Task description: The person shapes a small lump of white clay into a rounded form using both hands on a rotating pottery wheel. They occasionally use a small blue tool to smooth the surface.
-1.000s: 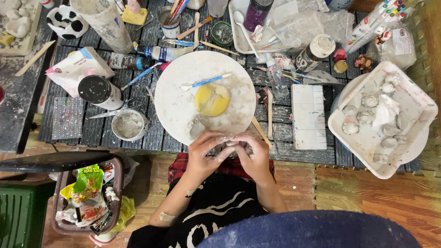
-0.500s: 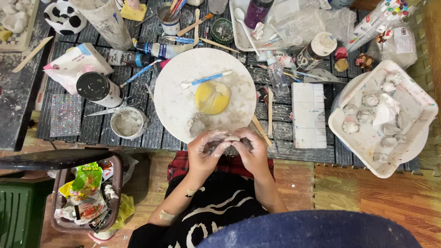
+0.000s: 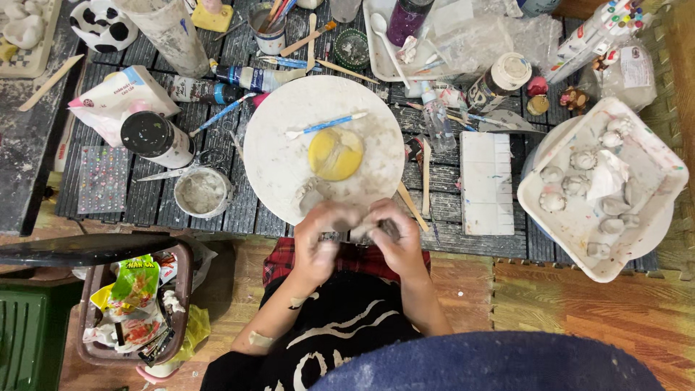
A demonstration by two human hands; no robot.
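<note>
My left hand and my right hand meet over my lap at the near edge of the table, fingers curled around a small grey lump of clay pressed between them. Both hands are smeared with grey. Just beyond them lies a round white board with a yellow disc, a blue-handled tool and bits of clay on it.
A small clay-water cup and a black-lidded jar stand left of the board. A white tray of small clay pieces sits at right, a white palette between. Brushes, sticks and bottles crowd the back. A basket of wrappers is at lower left.
The hands have stayed together at the table edge, kneading the clay; the fingers have shifted slightly. The view has tilted a little.
</note>
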